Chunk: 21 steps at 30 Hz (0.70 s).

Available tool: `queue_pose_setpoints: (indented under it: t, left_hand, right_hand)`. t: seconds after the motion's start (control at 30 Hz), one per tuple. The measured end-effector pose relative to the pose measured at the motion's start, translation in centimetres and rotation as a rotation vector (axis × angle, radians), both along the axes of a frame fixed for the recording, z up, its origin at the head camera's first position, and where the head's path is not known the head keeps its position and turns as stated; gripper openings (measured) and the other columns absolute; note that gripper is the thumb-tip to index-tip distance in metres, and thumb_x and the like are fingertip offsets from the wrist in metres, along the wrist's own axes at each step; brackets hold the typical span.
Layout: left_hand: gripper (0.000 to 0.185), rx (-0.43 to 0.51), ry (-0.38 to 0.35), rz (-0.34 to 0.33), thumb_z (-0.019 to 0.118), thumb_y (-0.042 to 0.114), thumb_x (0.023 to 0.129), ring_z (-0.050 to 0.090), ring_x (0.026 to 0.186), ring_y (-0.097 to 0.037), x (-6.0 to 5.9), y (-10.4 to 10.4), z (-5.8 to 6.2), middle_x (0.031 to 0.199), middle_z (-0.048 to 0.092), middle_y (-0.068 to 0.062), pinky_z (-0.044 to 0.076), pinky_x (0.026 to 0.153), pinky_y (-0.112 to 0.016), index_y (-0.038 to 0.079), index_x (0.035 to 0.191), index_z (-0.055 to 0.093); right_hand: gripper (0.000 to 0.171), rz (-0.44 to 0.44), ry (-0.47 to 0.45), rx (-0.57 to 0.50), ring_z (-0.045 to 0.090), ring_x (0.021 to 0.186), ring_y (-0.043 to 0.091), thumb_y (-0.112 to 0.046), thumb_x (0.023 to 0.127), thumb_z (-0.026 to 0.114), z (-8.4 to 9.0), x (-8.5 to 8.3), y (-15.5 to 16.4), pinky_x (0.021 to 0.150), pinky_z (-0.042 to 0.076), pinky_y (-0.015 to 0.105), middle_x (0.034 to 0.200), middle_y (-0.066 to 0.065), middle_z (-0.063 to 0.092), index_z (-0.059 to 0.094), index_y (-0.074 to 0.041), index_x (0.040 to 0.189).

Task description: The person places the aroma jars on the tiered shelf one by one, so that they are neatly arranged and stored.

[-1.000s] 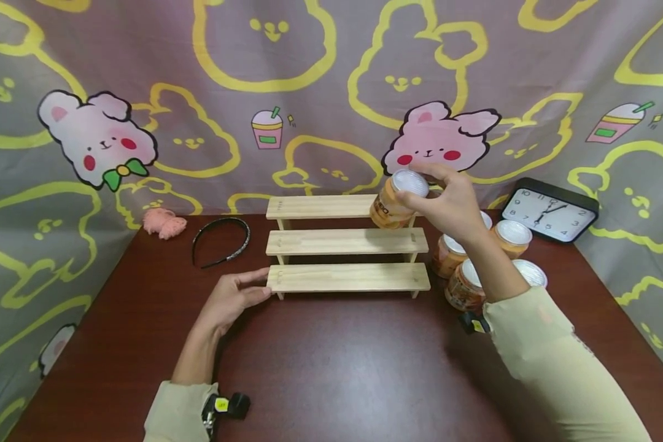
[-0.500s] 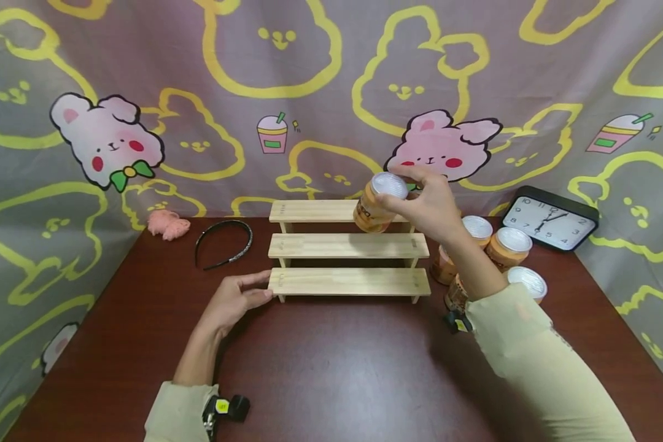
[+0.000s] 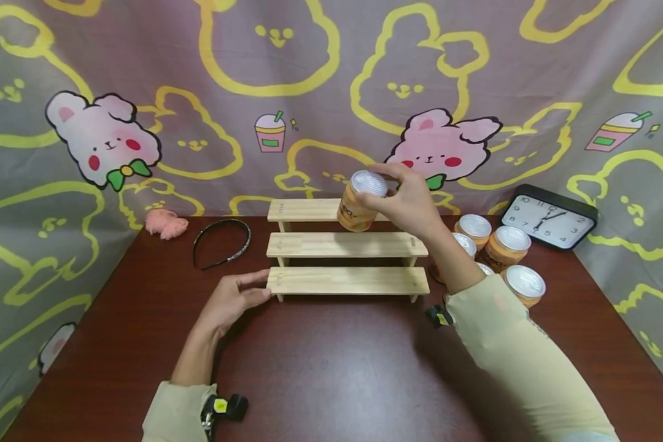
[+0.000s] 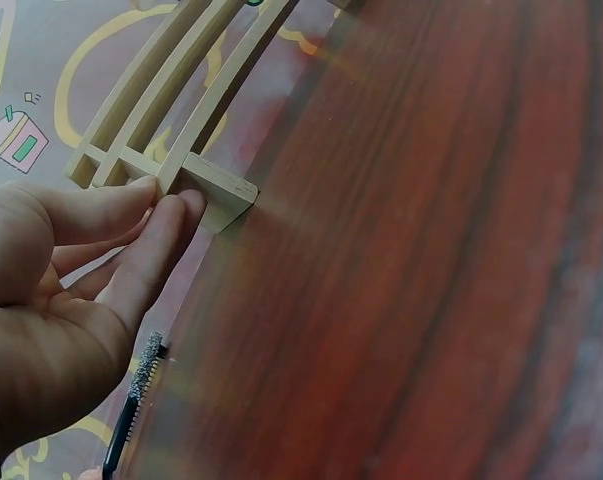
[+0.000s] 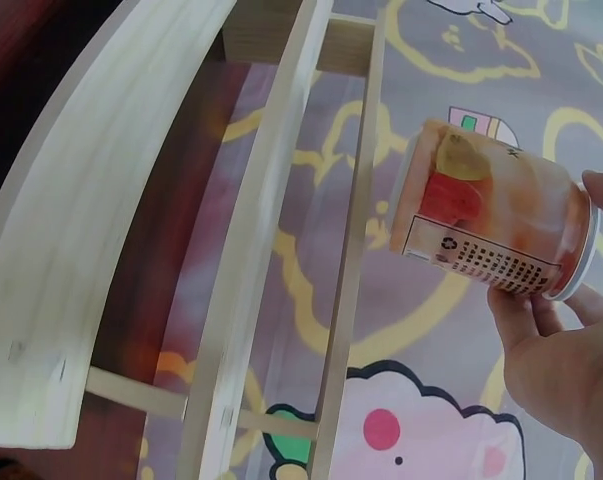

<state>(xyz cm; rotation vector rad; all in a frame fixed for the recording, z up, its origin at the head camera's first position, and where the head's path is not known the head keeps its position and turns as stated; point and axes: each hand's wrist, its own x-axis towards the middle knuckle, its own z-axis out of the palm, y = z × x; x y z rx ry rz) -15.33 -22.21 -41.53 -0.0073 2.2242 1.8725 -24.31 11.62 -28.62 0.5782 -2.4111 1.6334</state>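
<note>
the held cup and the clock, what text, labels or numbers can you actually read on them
"1" to "12": hour numerals round the face of the clock at the table's right rear.
Cup gripped in the right hand: dark lettering on its orange side in the head view, too blurred to read.
Same cup, right wrist view: a boxed panel of fine black print with a small recycling-type sign, too small to read.
</note>
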Motion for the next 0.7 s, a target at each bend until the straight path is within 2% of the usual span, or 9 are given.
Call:
queue_pose_setpoints:
  t: [0.1,0.33,0.57,0.7]
  left_hand:
    - [0.052,-0.003,0.000,0.001,0.068,-0.002,0.095,0.066,0.106,-0.013,0.0,0.0,0.1,0.137,0.056,-0.029,0.052,0.085,-0.021,-0.007,0.144,0.051]
    - [0.052,-0.011,0.001,-0.005,0.068,-0.004,0.094,0.068,0.102,-0.013,-0.1,0.0,-0.2,0.131,0.061,-0.027,0.053,0.085,-0.023,-0.005,0.144,0.052]
    - [0.052,-0.002,0.016,-0.019,0.068,-0.003,0.094,0.068,0.100,-0.011,-0.2,-0.1,-0.3,0.132,0.059,-0.031,0.053,0.084,-0.022,-0.007,0.144,0.051]
    - [0.052,-0.001,0.018,-0.021,0.068,-0.003,0.095,0.068,0.099,-0.010,-0.1,-0.1,-0.1,0.129,0.060,-0.032,0.053,0.084,-0.021,-0.008,0.144,0.051]
  right_hand:
    - [0.056,0.010,-0.002,-0.010,0.061,0.110,0.028,-0.016,0.083,0.084,0.1,-0.2,-0.5,0.092,0.055,0.037,0.129,0.016,0.058,0.064,0.003,0.132]
    - [0.056,-0.012,0.037,0.033,0.060,0.099,0.025,-0.017,0.081,0.084,0.1,-0.7,-1.6,0.076,0.054,0.027,0.124,0.015,0.061,0.065,0.002,0.130]
    - [0.057,-0.003,0.072,-0.003,0.061,0.101,0.025,-0.012,0.080,0.084,-0.1,-1.3,-3.2,0.083,0.057,0.031,0.116,0.018,0.061,0.065,0.006,0.130]
    - [0.058,0.014,0.049,-0.034,0.062,0.104,0.030,-0.011,0.080,0.083,-0.1,-1.6,-4.0,0.087,0.057,0.033,0.121,0.020,0.059,0.063,0.007,0.131]
